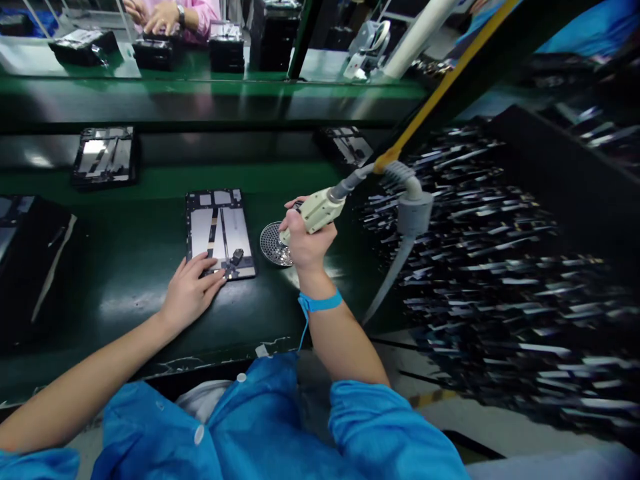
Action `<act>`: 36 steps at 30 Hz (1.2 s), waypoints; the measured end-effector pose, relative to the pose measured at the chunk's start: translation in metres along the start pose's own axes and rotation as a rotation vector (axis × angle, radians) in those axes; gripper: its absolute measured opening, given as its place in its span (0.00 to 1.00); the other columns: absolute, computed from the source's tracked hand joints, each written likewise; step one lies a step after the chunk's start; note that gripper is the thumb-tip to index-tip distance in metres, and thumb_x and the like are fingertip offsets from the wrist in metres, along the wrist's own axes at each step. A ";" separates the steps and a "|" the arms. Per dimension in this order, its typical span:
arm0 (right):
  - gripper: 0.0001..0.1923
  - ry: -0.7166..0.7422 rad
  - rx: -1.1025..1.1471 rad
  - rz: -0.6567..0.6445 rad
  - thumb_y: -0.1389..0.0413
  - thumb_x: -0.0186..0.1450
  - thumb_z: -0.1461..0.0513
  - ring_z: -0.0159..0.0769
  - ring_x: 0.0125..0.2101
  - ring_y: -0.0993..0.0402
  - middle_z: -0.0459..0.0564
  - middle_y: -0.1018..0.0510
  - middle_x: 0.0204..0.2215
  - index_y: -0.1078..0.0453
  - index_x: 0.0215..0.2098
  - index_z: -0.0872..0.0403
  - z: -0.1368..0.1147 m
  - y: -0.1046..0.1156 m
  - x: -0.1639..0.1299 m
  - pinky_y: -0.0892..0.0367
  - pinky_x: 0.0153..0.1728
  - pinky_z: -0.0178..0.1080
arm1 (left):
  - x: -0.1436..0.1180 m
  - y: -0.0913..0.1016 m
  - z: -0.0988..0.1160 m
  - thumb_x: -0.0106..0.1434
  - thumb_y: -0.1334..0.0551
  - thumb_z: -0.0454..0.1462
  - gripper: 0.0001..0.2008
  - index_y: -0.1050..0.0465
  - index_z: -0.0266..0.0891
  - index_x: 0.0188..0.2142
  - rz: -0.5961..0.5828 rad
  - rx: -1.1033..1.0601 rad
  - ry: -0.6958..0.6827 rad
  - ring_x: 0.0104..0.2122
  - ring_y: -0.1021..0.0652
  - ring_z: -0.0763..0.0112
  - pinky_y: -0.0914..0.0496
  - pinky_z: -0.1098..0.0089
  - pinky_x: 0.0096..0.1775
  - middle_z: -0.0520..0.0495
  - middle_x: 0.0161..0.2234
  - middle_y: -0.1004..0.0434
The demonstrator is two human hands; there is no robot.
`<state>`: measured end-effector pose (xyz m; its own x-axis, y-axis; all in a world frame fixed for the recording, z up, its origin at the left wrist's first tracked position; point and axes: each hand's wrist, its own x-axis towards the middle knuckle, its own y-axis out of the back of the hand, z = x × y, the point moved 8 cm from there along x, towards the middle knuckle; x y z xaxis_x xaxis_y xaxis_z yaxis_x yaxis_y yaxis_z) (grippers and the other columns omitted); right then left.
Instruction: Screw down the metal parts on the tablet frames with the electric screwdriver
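Observation:
An opened tablet (pixel 200 230) lies on the green bench, its inside facing up with a large silver battery and dark ribbon cables. My left hand (pixel 193 293) rests across its lower edge, fingers stretched out; the fingertips touch the tablet near a small black part (pixel 237 256). Wrapped round a pale electric screwdriver (pixel 316 210), my right hand (pixel 306 243) is closed. The tool's front end is over a round perforated dish (pixel 273 241) holding small shiny screws, and the fingers partly cover it. A blue band circles my right wrist.
Stacked tablets (pixel 105 157) and another stack (pixel 345 145) sit farther back. A dark stack (pixel 30 260) stands at left. Many upright tablet parts (pixel 480 267) fill the right side. A hanging cable (pixel 393 283) loops beside the screwdriver. Across the bench, a person's hands (pixel 163 19) touch a stack.

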<state>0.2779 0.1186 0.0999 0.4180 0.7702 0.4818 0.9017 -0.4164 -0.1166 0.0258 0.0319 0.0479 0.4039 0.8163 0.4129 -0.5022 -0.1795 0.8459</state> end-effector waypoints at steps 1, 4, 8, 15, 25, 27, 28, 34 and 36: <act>0.14 0.000 -0.001 -0.006 0.36 0.63 0.51 0.27 0.20 0.27 0.45 0.20 0.34 0.28 0.41 0.50 0.000 -0.001 0.000 0.26 0.24 0.36 | 0.007 -0.002 -0.002 0.72 0.37 0.39 0.09 0.17 0.44 0.45 0.016 -0.001 0.005 0.58 0.23 0.49 0.28 0.43 0.57 0.40 0.51 0.18; 0.14 -0.003 -0.031 -0.018 0.36 0.63 0.51 0.27 0.19 0.28 0.44 0.20 0.32 0.28 0.41 0.50 0.003 -0.004 -0.001 0.26 0.24 0.36 | 0.017 -0.007 -0.004 0.73 0.38 0.39 0.10 0.17 0.43 0.45 0.036 0.009 -0.004 0.58 0.23 0.50 0.30 0.41 0.58 0.40 0.52 0.18; 0.14 -0.009 -0.094 -0.002 0.37 0.64 0.50 0.27 0.19 0.28 0.44 0.21 0.31 0.29 0.41 0.49 0.009 -0.003 -0.003 0.25 0.25 0.36 | 0.013 -0.008 -0.003 0.73 0.39 0.38 0.09 0.18 0.42 0.46 0.014 0.002 -0.032 0.59 0.24 0.50 0.31 0.40 0.58 0.39 0.53 0.19; 0.13 0.028 -0.158 0.016 0.38 0.66 0.51 0.28 0.20 0.27 0.44 0.23 0.31 0.29 0.41 0.50 0.011 0.000 -0.003 0.25 0.26 0.36 | 0.011 -0.009 -0.008 0.73 0.39 0.37 0.10 0.19 0.43 0.49 -0.025 -0.055 -0.029 0.61 0.25 0.49 0.33 0.39 0.60 0.39 0.54 0.20; 0.14 -0.008 -0.154 0.049 0.38 0.65 0.51 0.27 0.19 0.27 0.44 0.22 0.31 0.28 0.43 0.50 0.016 0.004 -0.002 0.26 0.25 0.36 | 0.009 -0.012 -0.009 0.73 0.39 0.36 0.11 0.20 0.43 0.51 -0.035 -0.066 -0.037 0.62 0.26 0.50 0.34 0.38 0.61 0.39 0.56 0.22; 0.14 -0.006 -0.131 0.057 0.37 0.64 0.51 0.27 0.19 0.27 0.44 0.23 0.31 0.29 0.42 0.51 0.014 0.004 -0.002 0.26 0.24 0.36 | 0.009 -0.012 -0.009 0.73 0.39 0.36 0.11 0.20 0.43 0.51 -0.036 -0.066 -0.040 0.62 0.26 0.49 0.34 0.38 0.61 0.39 0.56 0.22; 0.15 -0.004 -0.122 0.060 0.36 0.64 0.51 0.27 0.19 0.27 0.43 0.23 0.30 0.29 0.42 0.51 0.014 0.004 -0.002 0.26 0.24 0.36 | 0.009 -0.012 -0.009 0.73 0.39 0.36 0.11 0.20 0.43 0.51 -0.036 -0.066 -0.042 0.62 0.26 0.49 0.34 0.38 0.61 0.39 0.56 0.22; 0.17 0.005 -0.109 0.071 0.36 0.63 0.50 0.27 0.19 0.27 0.42 0.22 0.30 0.29 0.42 0.52 0.014 0.006 0.000 0.27 0.24 0.37 | 0.009 -0.010 -0.008 0.73 0.39 0.35 0.11 0.20 0.43 0.51 -0.031 -0.069 -0.041 0.62 0.26 0.48 0.33 0.37 0.60 0.38 0.56 0.22; 0.16 0.006 -0.111 0.070 0.36 0.63 0.50 0.28 0.19 0.28 0.42 0.22 0.30 0.29 0.42 0.51 0.015 0.006 0.000 0.27 0.24 0.37 | 0.009 -0.010 -0.008 0.72 0.38 0.35 0.11 0.20 0.42 0.51 -0.029 -0.073 -0.043 0.62 0.26 0.48 0.33 0.37 0.60 0.38 0.56 0.22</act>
<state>0.2854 0.1232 0.0862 0.4786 0.7348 0.4807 0.8524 -0.5201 -0.0537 0.0286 0.0454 0.0408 0.4504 0.7963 0.4038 -0.5437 -0.1141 0.8315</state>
